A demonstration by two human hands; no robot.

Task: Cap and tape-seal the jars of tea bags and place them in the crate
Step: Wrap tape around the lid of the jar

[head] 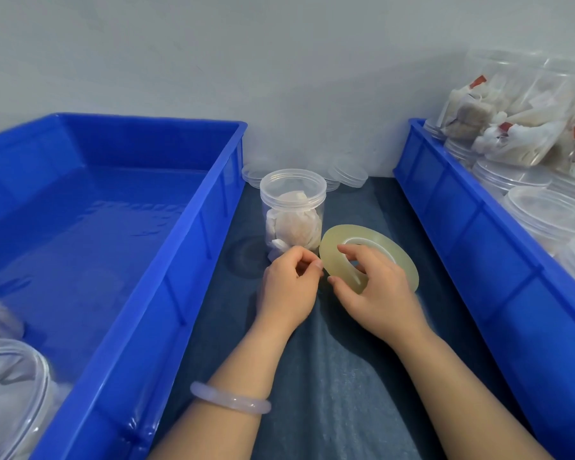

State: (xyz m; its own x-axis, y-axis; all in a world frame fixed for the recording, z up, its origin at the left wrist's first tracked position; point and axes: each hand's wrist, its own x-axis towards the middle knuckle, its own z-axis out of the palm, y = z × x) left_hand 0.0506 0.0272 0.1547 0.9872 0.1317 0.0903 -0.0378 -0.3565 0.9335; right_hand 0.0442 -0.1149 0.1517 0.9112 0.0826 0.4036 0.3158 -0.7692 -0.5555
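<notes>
Pale grey wall (pixel 279 61) backs a table under a dark blue cloth (pixel 329 376), on which both forearms rest. A large blue plastic crate (pixel 186 254) lies to the left of the left hand, its floor mostly bare, with clear jars of tea bags (pixel 10 393) lying in its near corner. A second blue plastic crate (pixel 478 234) runs along to the right of the right hand, loaded with stacked clear lids (pixel 512 174) and more tea-bag jars (pixel 512 104) piled on their sides.

Just beyond the left hand (pixel 287 287) stands a clear plastic screw-top jar (pixel 291 207) on the cloth, upright, long axis vertical, its uncapped mouth pointing up, and white tea bags fill its lower half. Behind it lie several loose clear caps (pixel 349 172) against the wall.

The right hand (pixel 375 290) grips a yellowish roll of clear tape (pixel 332 247), fingers curled through its core and thumb on the rim. The roll is tilted, its flat face turned up toward the person, its far edge just beside the jar. The left hand is curled, thumb and forefinger pinching at the roll's left rim; whether a loose tape end lies between them cannot be told. A pale lilac bangle (pixel 229 398) circles the left wrist.
</notes>
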